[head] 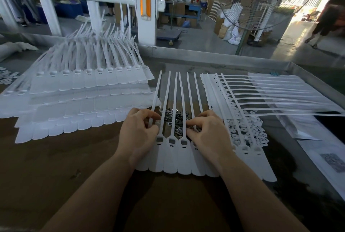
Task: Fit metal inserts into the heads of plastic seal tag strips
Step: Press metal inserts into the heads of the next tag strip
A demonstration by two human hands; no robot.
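Where strips lie, brown worktable, factory floor beyond

factory workshop floor, light assembly station. evidence: metal-edged workbench heaped with white seal tag strips, large pedestal fan, concrete floor. cardboard boxes and filled sacks stand behind.

Take the joined strip sheet as your reference. Bare table lies open near-side and near-left. Stacked sheets block far-left; fanned strips and white clips block right.
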